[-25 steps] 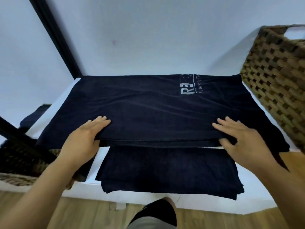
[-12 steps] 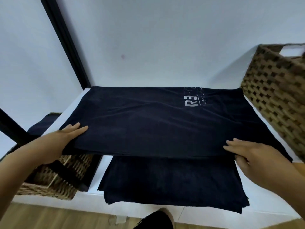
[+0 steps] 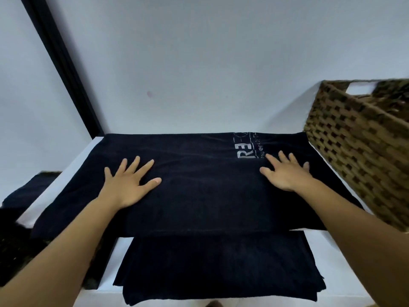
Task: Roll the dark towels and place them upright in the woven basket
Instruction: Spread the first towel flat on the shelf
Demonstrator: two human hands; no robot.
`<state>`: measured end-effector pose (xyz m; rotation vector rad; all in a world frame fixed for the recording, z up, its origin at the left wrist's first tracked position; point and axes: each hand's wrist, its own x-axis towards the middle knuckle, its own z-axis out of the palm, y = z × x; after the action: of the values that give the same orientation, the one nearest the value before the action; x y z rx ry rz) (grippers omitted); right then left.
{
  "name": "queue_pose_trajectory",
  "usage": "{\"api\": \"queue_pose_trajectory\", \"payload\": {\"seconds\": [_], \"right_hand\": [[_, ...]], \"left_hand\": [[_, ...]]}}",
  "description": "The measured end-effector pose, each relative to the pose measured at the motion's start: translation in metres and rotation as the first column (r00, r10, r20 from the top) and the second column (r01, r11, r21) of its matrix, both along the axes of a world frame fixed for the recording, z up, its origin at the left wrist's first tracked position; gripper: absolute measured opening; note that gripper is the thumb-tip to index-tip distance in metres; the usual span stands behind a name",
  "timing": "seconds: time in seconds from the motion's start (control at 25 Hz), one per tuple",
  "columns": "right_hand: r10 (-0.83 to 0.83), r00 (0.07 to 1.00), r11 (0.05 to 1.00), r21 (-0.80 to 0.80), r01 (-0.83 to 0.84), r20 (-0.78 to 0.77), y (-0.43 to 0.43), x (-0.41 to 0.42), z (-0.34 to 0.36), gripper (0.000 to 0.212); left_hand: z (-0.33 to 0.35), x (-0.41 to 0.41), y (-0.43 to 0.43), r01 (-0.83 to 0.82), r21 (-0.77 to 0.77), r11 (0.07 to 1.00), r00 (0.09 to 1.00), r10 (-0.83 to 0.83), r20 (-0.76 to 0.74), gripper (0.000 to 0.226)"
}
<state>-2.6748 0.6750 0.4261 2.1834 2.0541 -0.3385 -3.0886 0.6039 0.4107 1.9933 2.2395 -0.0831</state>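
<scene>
A dark navy towel with a grey printed logo lies spread flat across the white table. My left hand rests flat on its left half, fingers spread. Flat on the right half, my right hand lies just below the logo. A second folded dark towel lies under it and sticks out at the near edge. The woven basket stands at the table's right, touching the spread towel's right edge.
A white wall rises right behind the table. A black frame post runs up at the left. Another woven basket with dark cloth sits low at the left, beside the table.
Both hands left the towel's near edge and moved forward onto its top, now lying flat with spread fingers. The towel's near edge has dropped flat.
</scene>
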Motion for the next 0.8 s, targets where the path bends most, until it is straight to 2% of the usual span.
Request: {"api": "queue_pose_trajectory", "payload": {"seconds": [0.12, 0.2, 0.28, 0.32, 0.4, 0.48, 0.56, 0.72, 0.76, 0.8], "right_hand": [[-0.120, 0.990, 0.992, -0.031, 0.122, 0.072, 0.020, -0.025, 0.025, 0.078], [0.086, 0.993, 0.996, 0.019, -0.088, 0.087, 0.023, -0.052, 0.017, 0.075], [0.263, 0.965, 0.964, 0.036, -0.263, 0.016, 0.023, -0.069, -0.002, 0.070], [0.259, 0.966, 0.965, 0.037, -0.258, -0.024, 0.029, -0.067, -0.004, 0.070], [0.123, 0.989, 0.992, 0.029, -0.121, -0.088, 0.050, -0.047, 0.001, 0.074], [0.026, 0.999, 0.999, 0.034, -0.026, -0.019, 0.069, -0.019, 0.000, 0.079], [0.024, 0.999, 0.999, 0.032, -0.025, 0.031, 0.085, 0.005, -0.006, 0.081], [-0.071, 0.997, 0.996, 0.046, 0.071, -0.005, 0.101, -0.005, 0.001, 0.077], [-0.043, 0.998, 0.997, 0.068, 0.046, -0.044, 0.099, -0.024, 0.004, 0.075], [0.057, 0.996, 0.993, 0.109, -0.049, -0.074, 0.093, -0.047, 0.003, 0.073]], "left_hand": [[0.008, 0.004, 0.002, -0.004, -0.053, 0.999, 0.998, 0.001, -0.068, 0.074], [0.014, 0.019, 0.015, 0.039, -0.080, 0.996, 0.998, -0.043, -0.052, 0.067], [0.014, 0.042, 0.030, 0.109, -0.005, 0.994, 0.993, -0.109, 0.051, 0.060], [0.012, 0.054, 0.037, 0.118, 0.031, 0.992, 0.989, -0.120, 0.080, 0.059], [0.005, 0.065, 0.046, 0.130, 0.056, 0.990, 0.991, -0.132, 0.033, 0.066], [-0.001, 0.065, 0.047, 0.141, 0.029, 0.990, 0.990, -0.141, -0.031, 0.079], [0.001, 0.063, 0.044, 0.152, 0.015, 0.988, 0.987, -0.151, -0.047, 0.089], [0.012, 0.068, 0.043, 0.126, -0.094, 0.988, 0.988, -0.133, -0.076, 0.092], [0.019, 0.075, 0.050, 0.115, -0.117, 0.986, 0.990, -0.123, -0.062, 0.089], [0.024, 0.084, 0.061, 0.123, -0.116, 0.986, 0.991, -0.128, -0.040, 0.083]]}}
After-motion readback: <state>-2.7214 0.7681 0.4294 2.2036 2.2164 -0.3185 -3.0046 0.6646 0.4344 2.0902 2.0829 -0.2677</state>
